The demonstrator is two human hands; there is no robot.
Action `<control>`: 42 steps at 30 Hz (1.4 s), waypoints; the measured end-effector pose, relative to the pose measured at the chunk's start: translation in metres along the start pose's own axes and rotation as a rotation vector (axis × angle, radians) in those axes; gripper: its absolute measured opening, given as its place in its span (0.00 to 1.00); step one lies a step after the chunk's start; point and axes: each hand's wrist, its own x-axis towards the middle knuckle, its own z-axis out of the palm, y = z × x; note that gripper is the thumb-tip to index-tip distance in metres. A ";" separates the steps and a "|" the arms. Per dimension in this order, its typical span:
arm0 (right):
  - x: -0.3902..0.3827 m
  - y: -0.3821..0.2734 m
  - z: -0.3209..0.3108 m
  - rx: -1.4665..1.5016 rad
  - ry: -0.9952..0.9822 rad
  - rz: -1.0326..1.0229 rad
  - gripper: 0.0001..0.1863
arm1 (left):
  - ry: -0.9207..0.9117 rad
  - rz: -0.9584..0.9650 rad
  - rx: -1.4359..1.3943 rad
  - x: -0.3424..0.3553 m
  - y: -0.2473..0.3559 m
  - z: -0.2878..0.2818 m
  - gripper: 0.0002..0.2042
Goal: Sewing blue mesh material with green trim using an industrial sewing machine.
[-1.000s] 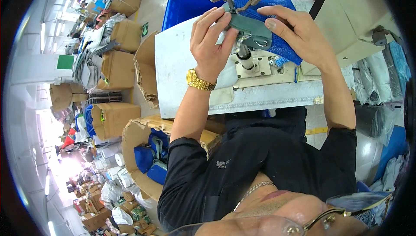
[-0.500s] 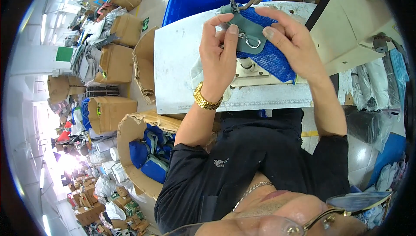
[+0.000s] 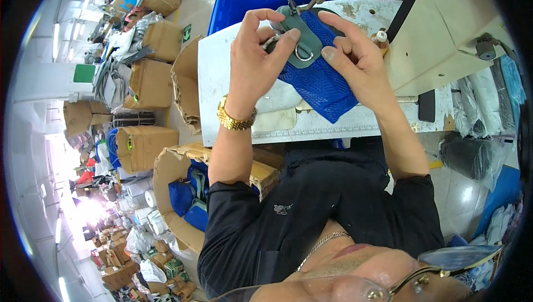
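Observation:
A blue mesh piece (image 3: 325, 94) lies under the sewing machine's presser foot (image 3: 292, 9), a grey-green patch (image 3: 304, 30) on top of it. A metal D-ring (image 3: 304, 53) sits at the patch's near end. My left hand (image 3: 256, 60) is closed on the patch's left edge, thumb on top; a bit of metal shows by its curled fingers, its kind unclear. On the mesh's right side rests my right hand (image 3: 361, 66), thumb and forefinger spread apart, the other fingers curled. The mesh's near corner hangs over the table's ruler strip.
The white machine table (image 3: 222, 91) bears a dark phone (image 3: 426, 106) and a small brown bottle (image 3: 380, 38). Behind it stands a blue bin (image 3: 225, 10). A carton (image 3: 166, 191) of blue pieces is at my left; bagged goods (image 3: 472, 160) lie right.
The mesh piece has turned, its near corner swinging left and toward me. Both hands have shifted left with it. The bottle and phone have come into sight.

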 end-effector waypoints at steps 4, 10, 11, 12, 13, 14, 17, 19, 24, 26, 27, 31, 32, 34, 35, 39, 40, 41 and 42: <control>-0.003 -0.001 0.018 -0.077 0.051 -0.026 0.28 | -0.061 0.072 -0.023 0.016 -0.015 -0.016 0.14; 0.001 -0.003 0.024 -0.034 0.061 0.032 0.31 | -0.173 0.206 -0.008 0.035 -0.023 -0.028 0.14; 0.004 -0.001 0.024 -0.035 0.064 0.033 0.31 | -0.209 0.190 -0.003 0.039 -0.020 -0.031 0.16; 0.007 0.001 0.025 0.022 0.084 0.034 0.31 | -0.243 0.173 0.002 0.041 -0.016 -0.033 0.18; 0.009 0.003 0.026 0.079 0.104 0.035 0.32 | -0.245 0.172 0.001 0.044 -0.012 -0.036 0.18; 0.009 0.003 0.027 0.078 0.107 0.036 0.32 | -0.303 0.204 0.057 0.046 -0.009 -0.037 0.20; 0.010 0.002 0.035 -0.010 0.102 -0.021 0.34 | -0.382 0.165 0.130 0.055 -0.015 -0.046 0.26; 0.011 -0.001 0.040 0.088 0.116 0.060 0.36 | -0.440 0.270 0.110 0.065 -0.021 -0.047 0.27; 0.015 0.001 0.040 0.049 0.123 0.041 0.36 | -0.446 0.300 0.066 0.075 -0.036 -0.049 0.28; 0.018 0.001 0.039 0.036 0.124 0.036 0.36 | -0.453 0.256 0.059 0.076 -0.034 -0.048 0.27; 0.018 0.002 0.039 0.044 0.128 0.027 0.36 | -0.456 0.258 0.060 0.075 -0.031 -0.047 0.27; 0.017 0.005 0.038 0.070 0.138 0.039 0.34 | -0.434 0.185 0.019 0.068 -0.020 -0.044 0.25; 0.018 0.007 0.037 0.071 0.144 0.040 0.34 | -0.433 0.149 0.036 0.067 -0.019 -0.044 0.24; 0.021 0.006 0.036 0.078 0.151 0.008 0.34 | -0.407 0.164 0.021 0.065 -0.019 -0.043 0.23; 0.022 0.007 0.036 0.078 0.152 0.006 0.34 | -0.379 0.178 0.004 0.065 -0.019 -0.043 0.22; 0.025 0.007 0.033 0.048 0.153 -0.010 0.33 | -0.388 0.276 -0.024 0.069 -0.024 -0.042 0.20; 0.026 0.007 0.032 0.045 0.149 -0.026 0.32 | -0.390 0.239 -0.022 0.069 -0.023 -0.042 0.20; 0.028 0.008 0.031 0.042 0.152 -0.027 0.32 | -0.391 0.203 -0.021 0.070 -0.023 -0.041 0.20; 0.029 0.008 0.032 0.035 0.150 -0.021 0.32 | -0.388 0.203 -0.020 0.069 -0.023 -0.041 0.20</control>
